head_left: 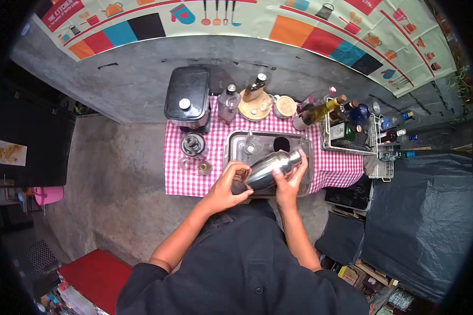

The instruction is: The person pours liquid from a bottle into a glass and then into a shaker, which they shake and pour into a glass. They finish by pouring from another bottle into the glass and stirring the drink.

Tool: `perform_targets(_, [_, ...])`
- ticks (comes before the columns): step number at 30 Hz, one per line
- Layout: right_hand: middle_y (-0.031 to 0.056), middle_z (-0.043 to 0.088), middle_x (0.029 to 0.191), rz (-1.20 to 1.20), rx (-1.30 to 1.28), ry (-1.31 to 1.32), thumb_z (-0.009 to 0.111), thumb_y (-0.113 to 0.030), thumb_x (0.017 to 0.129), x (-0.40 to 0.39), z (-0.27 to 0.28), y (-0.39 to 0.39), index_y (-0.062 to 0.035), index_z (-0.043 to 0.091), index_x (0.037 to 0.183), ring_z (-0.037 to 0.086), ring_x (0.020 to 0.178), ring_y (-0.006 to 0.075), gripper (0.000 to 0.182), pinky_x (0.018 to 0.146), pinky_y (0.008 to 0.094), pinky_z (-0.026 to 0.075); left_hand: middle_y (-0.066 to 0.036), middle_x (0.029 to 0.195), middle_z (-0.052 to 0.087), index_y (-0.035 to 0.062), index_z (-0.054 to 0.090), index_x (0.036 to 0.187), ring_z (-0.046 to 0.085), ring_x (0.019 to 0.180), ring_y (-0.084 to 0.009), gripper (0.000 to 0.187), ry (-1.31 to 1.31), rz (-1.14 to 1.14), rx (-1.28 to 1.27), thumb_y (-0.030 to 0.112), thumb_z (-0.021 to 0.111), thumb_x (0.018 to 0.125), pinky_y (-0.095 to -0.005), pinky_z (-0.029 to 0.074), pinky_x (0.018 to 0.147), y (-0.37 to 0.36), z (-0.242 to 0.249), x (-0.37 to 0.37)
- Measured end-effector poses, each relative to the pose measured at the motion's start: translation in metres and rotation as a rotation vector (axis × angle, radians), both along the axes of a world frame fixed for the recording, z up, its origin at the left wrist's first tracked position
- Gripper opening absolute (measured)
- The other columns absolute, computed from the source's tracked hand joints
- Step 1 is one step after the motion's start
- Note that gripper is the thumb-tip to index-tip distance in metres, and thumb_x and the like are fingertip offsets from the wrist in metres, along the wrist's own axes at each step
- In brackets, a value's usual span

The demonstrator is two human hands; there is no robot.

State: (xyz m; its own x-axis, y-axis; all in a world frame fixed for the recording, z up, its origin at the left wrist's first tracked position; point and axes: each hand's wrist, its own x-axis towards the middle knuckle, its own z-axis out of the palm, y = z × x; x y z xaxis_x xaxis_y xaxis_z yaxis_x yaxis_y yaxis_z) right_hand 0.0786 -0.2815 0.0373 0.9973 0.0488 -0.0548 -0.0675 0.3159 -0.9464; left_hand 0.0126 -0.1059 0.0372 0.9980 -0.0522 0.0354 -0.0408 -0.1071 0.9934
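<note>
A shiny metal cocktail shaker (264, 172) lies tilted between my hands over a metal tray (227, 153), its narrow top pointing up and to the right. My right hand (289, 186) wraps round the upper end, thumb on the near side. Curled about the wide bottom end is my left hand (226, 190), fingers on the far side and thumb below. Behind the shaker, a clear glass (253, 145) and a round black item (281, 143) sit in the tray. Part of the tray is hidden by the shaker and my hands.
On the checked cloth (176, 181) stand a black-lidded dispenser (188, 89), a glass jar (193, 143), a small jar (204, 167), a clear bottle (228, 104), and a wooden board (257, 109) with a bottle. A yellowish bottle (315, 114) and a wire basket (350, 144) of bottles stand right.
</note>
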Motion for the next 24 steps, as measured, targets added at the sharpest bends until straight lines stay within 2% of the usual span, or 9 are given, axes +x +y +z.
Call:
perform_targets(2, [0.0159,0.046,0.135,0.091,-0.262,-0.304,0.082,-0.015,0.074,0.001,0.015,-0.009,-0.0077,0.026,0.144,0.049,0.117,0.024,0.09,0.1,0.0368,0.043,-0.01,0.126,0.046,0.0051,0.044,0.126,0.053,0.118,-0.0208,0.063,-0.022,0.016,-0.117,-0.001,0.077,0.073,-0.0339,0.047,0.095,-0.013,-0.016,0.001])
perform_targets(3, [0.0188,0.048,0.133,0.134,-0.575,-0.66,0.085,-0.017,0.072,0.009,0.024,-0.02,-0.0088,0.03,0.141,0.053,0.116,0.0276,0.088,0.097,0.038,0.046,-0.01,0.126,0.046,0.0052,0.042,0.126,0.055,0.118,-0.0214,0.064,-0.045,0.037,-0.231,-0.003,0.077,0.073,-0.034,0.049,0.094,-0.021,-0.026,0.002])
perform_targets(5, [0.0216,0.049,0.131,0.305,-0.591,-1.008,0.088,-0.021,0.068,0.023,0.04,-0.026,-0.0106,0.033,0.138,0.056,0.115,0.0333,0.09,0.093,0.0399,0.05,-0.011,0.129,0.043,0.006,0.037,0.127,0.053,0.121,-0.0212,0.067,-0.052,0.04,-0.284,-0.006,0.075,0.073,-0.0358,0.048,0.097,-0.039,-0.035,0.004])
perform_targets(9, [0.0237,0.048,0.132,0.35,-0.621,-1.042,0.09,-0.023,0.067,0.029,0.048,-0.042,-0.0119,0.034,0.137,0.057,0.114,0.0375,0.09,0.09,0.042,0.052,-0.01,0.127,0.043,0.0063,0.037,0.128,0.052,0.119,-0.0202,0.067,-0.073,0.095,-0.423,-0.006,0.074,0.073,-0.0361,0.047,0.096,-0.061,-0.028,0.011])
perform_targets(12, [0.0201,0.048,0.132,0.178,-0.388,-0.601,0.085,-0.014,0.071,0.026,0.029,-0.057,-0.0115,0.031,0.14,0.053,0.118,0.0289,0.088,0.096,0.0382,0.048,-0.01,0.123,0.045,0.006,0.045,0.128,0.053,0.108,-0.0215,0.065,-0.074,0.113,-0.168,-0.002,0.077,0.071,-0.0357,0.046,0.094,-0.066,-0.003,0.014])
perform_targets(15, [0.0142,0.048,0.13,0.149,0.096,0.002,0.076,-0.009,0.079,0.033,0.031,-0.073,-0.0123,0.023,0.146,0.053,0.115,0.0225,0.085,0.097,0.037,0.047,-0.011,0.119,0.048,0.0042,0.05,0.125,0.053,0.108,-0.0225,0.061,-0.138,0.124,0.043,0.005,0.08,0.072,-0.0353,0.047,0.09,-0.076,0.018,0.014])
perform_targets(17, [0.0078,0.05,0.123,0.149,0.349,0.328,0.065,-0.01,0.09,0.035,0.025,-0.084,-0.0141,0.025,0.145,0.053,0.113,0.0175,0.069,0.1,0.0388,0.046,-0.011,0.114,0.05,0.0026,0.053,0.123,0.055,0.105,-0.0228,0.059,-0.144,0.174,0.082,0.014,0.083,0.073,-0.0347,0.048,0.087,-0.091,0.036,0.018])
perform_targets(22, [0.0047,0.049,0.126,0.239,0.557,0.69,0.06,-0.022,0.096,0.03,-0.027,-0.115,-0.0156,0.032,0.144,0.05,0.117,0.0158,0.056,0.103,0.0385,0.044,-0.011,0.11,0.051,0.0003,0.055,0.119,0.056,0.102,-0.0232,0.058,0.041,0.117,0.245,0.021,0.085,0.073,-0.0344,0.048,0.088,-0.12,0.046,0.029])
perform_targets(24, [0.0056,0.049,0.127,0.206,0.43,0.634,0.06,-0.021,0.096,0.029,-0.027,-0.125,-0.0155,0.031,0.145,0.051,0.116,0.0162,0.057,0.102,0.0388,0.045,-0.011,0.111,0.051,0.0006,0.054,0.12,0.055,0.104,-0.0226,0.059,0.095,0.077,0.247,0.02,0.085,0.073,-0.0344,0.048,0.089,-0.129,0.042,0.027])
